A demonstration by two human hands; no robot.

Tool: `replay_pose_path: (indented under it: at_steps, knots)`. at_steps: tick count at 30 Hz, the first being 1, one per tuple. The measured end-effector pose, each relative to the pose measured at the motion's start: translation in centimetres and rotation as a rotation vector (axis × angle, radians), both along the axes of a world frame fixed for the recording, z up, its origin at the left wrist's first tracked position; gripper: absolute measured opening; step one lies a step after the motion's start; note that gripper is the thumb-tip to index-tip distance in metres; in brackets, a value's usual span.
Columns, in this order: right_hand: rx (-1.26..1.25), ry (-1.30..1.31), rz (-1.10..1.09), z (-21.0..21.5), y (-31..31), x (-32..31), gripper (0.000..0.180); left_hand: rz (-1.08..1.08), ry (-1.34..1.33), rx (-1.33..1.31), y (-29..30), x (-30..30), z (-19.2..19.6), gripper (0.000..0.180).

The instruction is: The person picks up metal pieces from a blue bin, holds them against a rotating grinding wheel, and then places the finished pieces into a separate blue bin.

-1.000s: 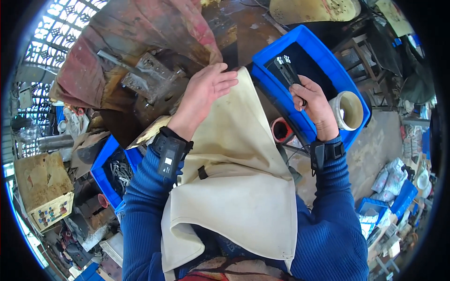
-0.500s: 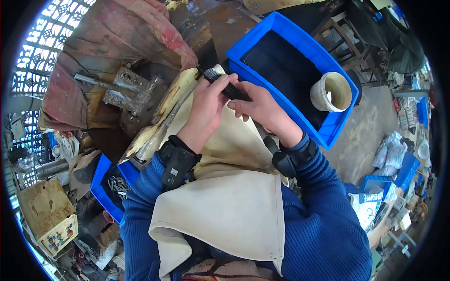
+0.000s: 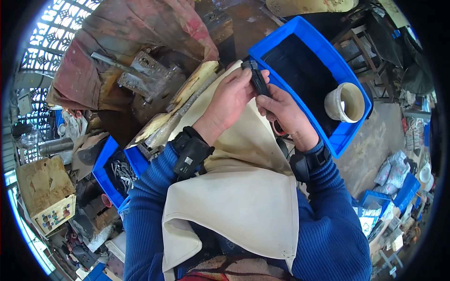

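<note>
A small dark metal part (image 3: 257,77) is held between both hands over a cream leather apron (image 3: 243,187) that covers my lap. My left hand (image 3: 229,96) grips its upper end with fingers curled around it. My right hand (image 3: 283,110) pinches its lower end from the right. Both wrists wear black bands and the sleeves are blue. The part sits just at the near left rim of a large blue plastic crate (image 3: 328,65).
A cream cup (image 3: 346,102) stands in the blue crate's right corner. A rusty metal fixture (image 3: 145,77) and a worn wooden board (image 3: 183,105) lie left of the hands. A smaller blue bin (image 3: 115,171) with metal pieces sits lower left. Sacks and boxes crowd the right.
My right hand has come out of the blue crate with the dark part and met my left hand. Both hands now hold the part beside the crate's rim.
</note>
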State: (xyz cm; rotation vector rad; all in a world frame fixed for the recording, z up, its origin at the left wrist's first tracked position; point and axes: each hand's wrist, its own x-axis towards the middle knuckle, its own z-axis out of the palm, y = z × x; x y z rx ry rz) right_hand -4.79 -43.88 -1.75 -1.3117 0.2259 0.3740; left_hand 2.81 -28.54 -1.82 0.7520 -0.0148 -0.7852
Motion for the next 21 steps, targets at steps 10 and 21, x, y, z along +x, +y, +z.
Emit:
replay_pose_path:
  at_steps: [10, 21]
  knots:
    - [-0.023, -0.108, -0.264, -0.1, 1.2, -0.5, 0.015, 0.16, -0.058, 0.252, -0.4, -1.0, 0.4, 0.02]
    - [-1.194, 0.321, 0.072, -9.7, -16.8, 0.2, 0.019, 0.591, -0.257, 0.492, 11.6, 6.4, 0.2, 0.025]
